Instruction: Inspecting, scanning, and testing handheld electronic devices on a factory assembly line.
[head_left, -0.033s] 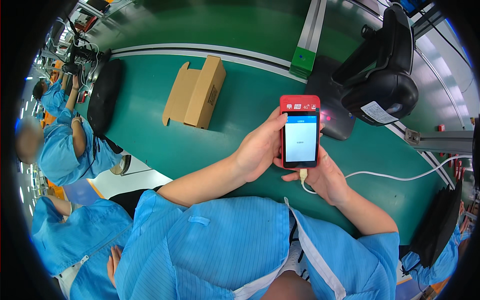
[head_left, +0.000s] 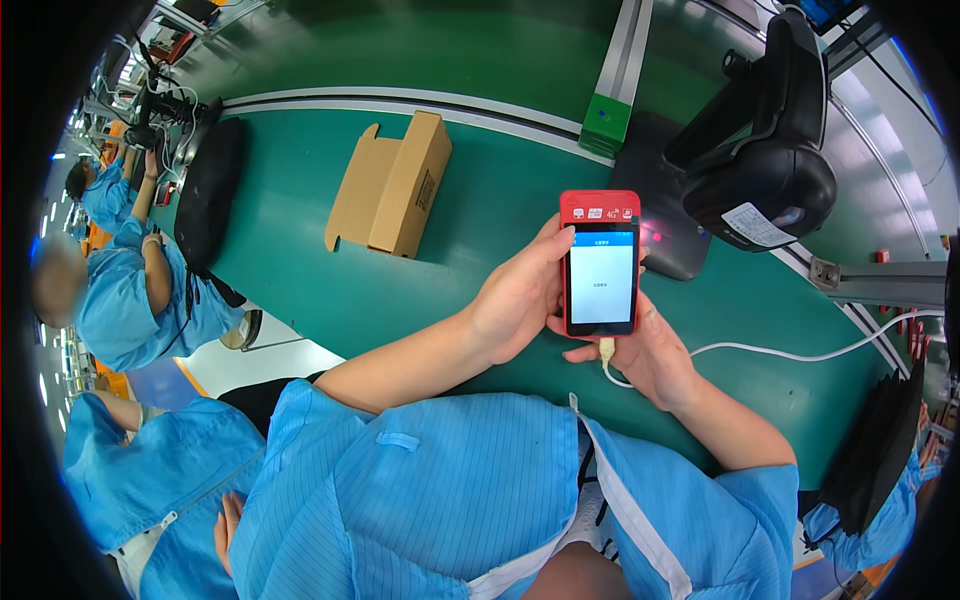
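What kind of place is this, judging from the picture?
Probably an electronics assembly line: a long green conveyor belt, workers in blue coats seated along it, and a red handheld device on a white cable in both hands.

Green conveyor belt (head_left: pixel 300 280) in front of me. Flattened brown cardboard box (head_left: pixel 395 185) lying on it, upper left. Black scanner on a stand (head_left: pixel 765 160) upper right, over a dark pad (head_left: pixel 660 215). Green block (head_left: pixel 605 120) on the rail. Co-workers in blue smocks (head_left: pixel 130 300) at my left.
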